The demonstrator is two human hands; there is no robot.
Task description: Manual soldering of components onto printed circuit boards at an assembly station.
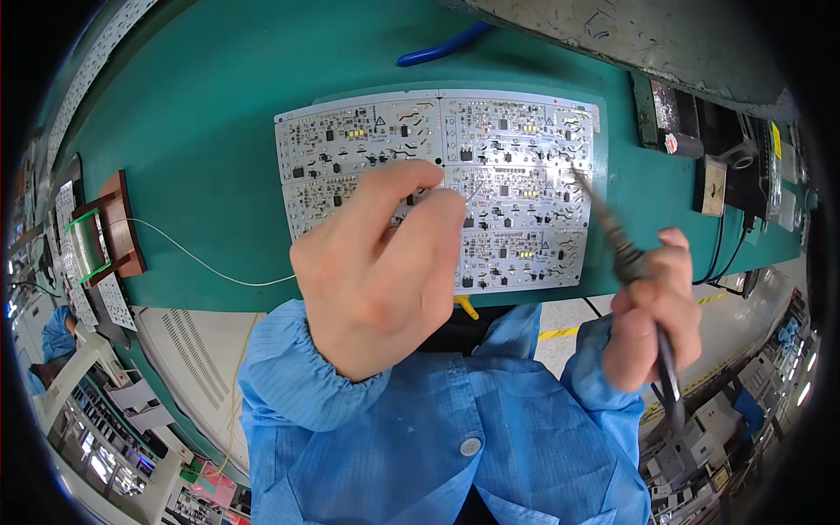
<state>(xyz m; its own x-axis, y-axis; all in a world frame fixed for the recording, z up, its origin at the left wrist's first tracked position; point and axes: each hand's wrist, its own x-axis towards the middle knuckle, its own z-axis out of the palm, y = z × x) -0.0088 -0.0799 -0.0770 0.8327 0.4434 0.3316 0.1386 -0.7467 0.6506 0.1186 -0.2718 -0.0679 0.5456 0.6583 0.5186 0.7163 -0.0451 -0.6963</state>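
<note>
A white panel of several joined circuit boards [516, 217] lies on the green mat, covered with small components. Over its left-middle part my left hand [381, 262] pinches a thin solder wire [219, 274], whose short end shows past the fingertips above the board. That wire trails left to a spool [87, 245] on a brown stand. My right hand [652, 315], blurred, is closed around a soldering iron [619, 249] at the right. The iron's tip points up and left, over the panel's right edge; I cannot tell whether it touches.
A blue-handled tool [446, 45] lies at the back, beneath the edge of a grey metal shelf [612, 31]. On the right stands a dark soldering iron holder [739, 157] with black cables. Something yellow [466, 306] sticks out at the mat's front edge.
</note>
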